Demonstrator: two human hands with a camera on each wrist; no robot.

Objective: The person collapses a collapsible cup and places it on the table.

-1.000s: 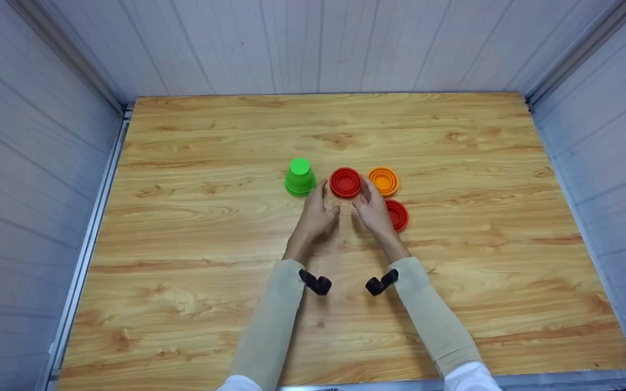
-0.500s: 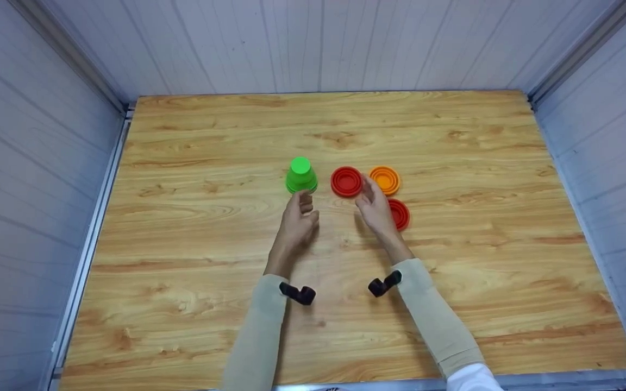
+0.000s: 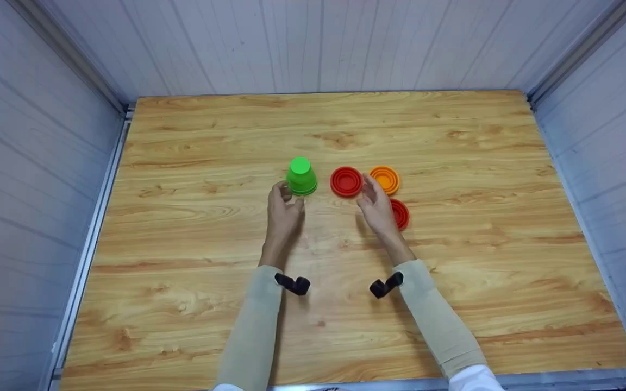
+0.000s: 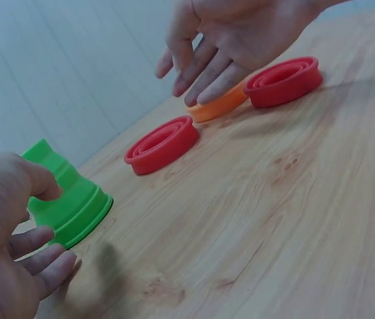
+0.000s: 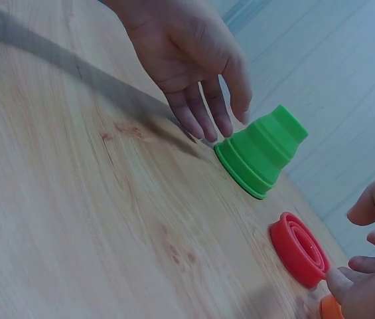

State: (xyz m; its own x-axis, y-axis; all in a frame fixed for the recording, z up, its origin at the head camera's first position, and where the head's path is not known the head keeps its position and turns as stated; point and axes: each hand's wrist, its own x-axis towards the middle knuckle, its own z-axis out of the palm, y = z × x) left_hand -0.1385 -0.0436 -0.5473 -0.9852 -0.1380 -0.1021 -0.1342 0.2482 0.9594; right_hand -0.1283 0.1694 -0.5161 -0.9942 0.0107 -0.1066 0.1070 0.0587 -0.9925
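Observation:
A green collapsible cup (image 3: 301, 176) stands upside down and extended, its narrow end up. My left hand (image 3: 283, 214) is at its near left side, fingers loosely bent and thumb apart, not wrapped round it. To the cup's right lies a red collapsible cup (image 3: 346, 182), pressed flat into rings. Beside that red cup's right rim hovers my right hand (image 3: 379, 210), fingers relaxed and holding nothing; in the right wrist view a fingertip (image 5: 336, 279) overlaps the rim. An orange flattened cup (image 3: 385, 179) and a second red one (image 3: 400, 213) sit further right, the latter partly hidden behind my right hand.
The cups are on a wood-grain table (image 3: 193, 304) with white panel walls (image 3: 318, 43) at the back and both sides. Black camera mounts (image 3: 294, 284) stick inward from both sleeved wrists.
My left hand has left the middle red cup and moved left to the green cup's near left side. The right hand has stayed beside the red cup; the cups have kept their places.

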